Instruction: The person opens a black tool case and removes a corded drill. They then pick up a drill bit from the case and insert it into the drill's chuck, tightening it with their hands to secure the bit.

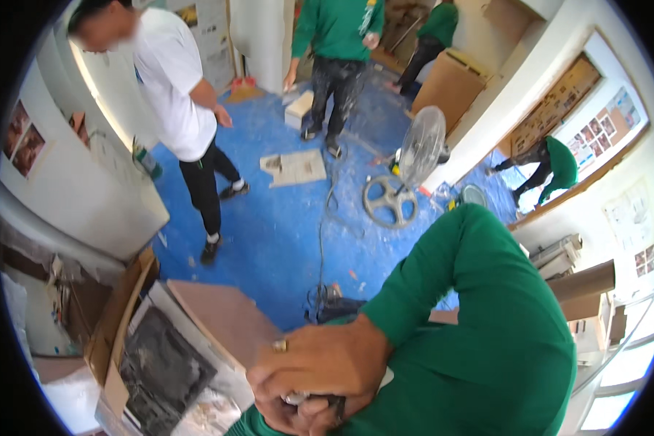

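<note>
My right hand (327,361), with a gold ring (280,346) on one finger, is bent over my left hand (291,419) close in front of my body. Both hands are closed together around a small dark thing with a shiny metallic part (296,398). Its kind cannot be made out, as my fingers cover most of it. Green sleeves cover both arms, and the right elbow is raised high. Just beyond my hands stands a pinkish board (221,316), with a black crumpled sheet or bag (166,367) beside it to the left.
Blue sheeting (269,247) covers the floor, with a flat piece of cardboard (294,168) and a cable (322,247) on it. A fan (423,149) with a round base stands ahead right. A person in white (171,80) stands left; several others wear green.
</note>
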Motion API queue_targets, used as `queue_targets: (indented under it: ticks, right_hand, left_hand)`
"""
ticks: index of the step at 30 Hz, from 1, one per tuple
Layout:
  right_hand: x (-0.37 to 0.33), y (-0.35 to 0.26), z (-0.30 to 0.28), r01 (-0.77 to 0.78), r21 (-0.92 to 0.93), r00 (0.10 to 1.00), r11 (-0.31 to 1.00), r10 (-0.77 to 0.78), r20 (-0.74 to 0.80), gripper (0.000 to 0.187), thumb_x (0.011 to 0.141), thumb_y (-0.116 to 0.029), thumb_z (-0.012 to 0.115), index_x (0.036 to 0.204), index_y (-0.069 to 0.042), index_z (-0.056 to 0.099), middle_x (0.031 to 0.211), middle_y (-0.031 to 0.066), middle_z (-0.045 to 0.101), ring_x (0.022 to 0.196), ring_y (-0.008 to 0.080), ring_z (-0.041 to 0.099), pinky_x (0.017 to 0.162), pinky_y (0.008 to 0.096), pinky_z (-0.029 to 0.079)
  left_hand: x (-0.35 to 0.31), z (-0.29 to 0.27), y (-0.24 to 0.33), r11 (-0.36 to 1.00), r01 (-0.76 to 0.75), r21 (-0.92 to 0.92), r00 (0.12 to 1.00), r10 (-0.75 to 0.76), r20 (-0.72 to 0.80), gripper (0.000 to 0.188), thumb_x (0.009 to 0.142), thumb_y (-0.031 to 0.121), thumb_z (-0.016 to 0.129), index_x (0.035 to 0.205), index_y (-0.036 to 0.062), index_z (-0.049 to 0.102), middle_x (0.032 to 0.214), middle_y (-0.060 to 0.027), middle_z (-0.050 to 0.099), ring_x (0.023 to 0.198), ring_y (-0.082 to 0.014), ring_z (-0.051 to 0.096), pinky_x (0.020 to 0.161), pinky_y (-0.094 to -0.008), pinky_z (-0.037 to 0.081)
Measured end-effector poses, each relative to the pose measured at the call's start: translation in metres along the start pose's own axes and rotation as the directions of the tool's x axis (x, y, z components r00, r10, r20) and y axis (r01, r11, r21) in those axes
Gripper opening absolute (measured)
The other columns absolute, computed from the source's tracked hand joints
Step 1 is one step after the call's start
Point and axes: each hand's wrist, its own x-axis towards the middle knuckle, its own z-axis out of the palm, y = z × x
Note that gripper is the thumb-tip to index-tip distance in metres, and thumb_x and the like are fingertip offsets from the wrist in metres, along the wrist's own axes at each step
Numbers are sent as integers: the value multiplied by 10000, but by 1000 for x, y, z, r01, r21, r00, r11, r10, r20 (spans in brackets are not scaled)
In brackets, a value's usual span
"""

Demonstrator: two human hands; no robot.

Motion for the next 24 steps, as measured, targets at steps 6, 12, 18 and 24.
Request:
queue_targets:
  ticks: [6, 12, 18, 24]
  right_hand:
    - [-11, -8, -1, -225, -61, 961, 972, 211, -179, 561, 837, -159, 844, 1300, 49, 604, 1235, 199, 648, 1049, 373, 704, 860, 462, 579]
    - [-10, 20, -7, -275, -92, 948, 957, 254, -192, 649, 868, -316, 889, 1346, 16, 602, 1260, 211, 644, 1051, 392, 702, 915, 462, 570]
    - [-12, 102, -31, -577, 4, 802, 817, 567, -188, 626, 919, -349, 873, 1360, 5, 605, 1270, 191, 682, 1124, 279, 696, 943, 402, 551]
    - [-29, 86, -23, -594, -281, 802, 754, 530, -275, 364, 924, -197, 862, 1168, -2, 675, 994, 178, 732, 871, 298, 742, 738, 433, 556]
  left_hand:
    - [23, 21, -9, 985, -156, -70, 968, 138, -209, 632, 990, 265, 753, 1455, -83, 504, 1283, -254, 629, 1056, -336, 661, 937, -473, 516]
    - [-1, -14, -1, 952, 255, 170, 950, -214, -228, 597, 987, 269, 808, 1464, 3, 567, 1429, -214, 581, 1167, -281, 649, 999, -443, 523]
    - [7, -26, -42, 828, 474, -299, 645, -557, -523, 377, 1124, 330, 654, 1323, 11, 618, 1103, -14, 674, 968, -98, 627, 855, -286, 534]
    - [2, -34, -39, 715, 466, -521, 508, -698, -504, 355, 1157, 390, 590, 1224, 43, 614, 954, -24, 670, 863, -92, 640, 776, -267, 534]
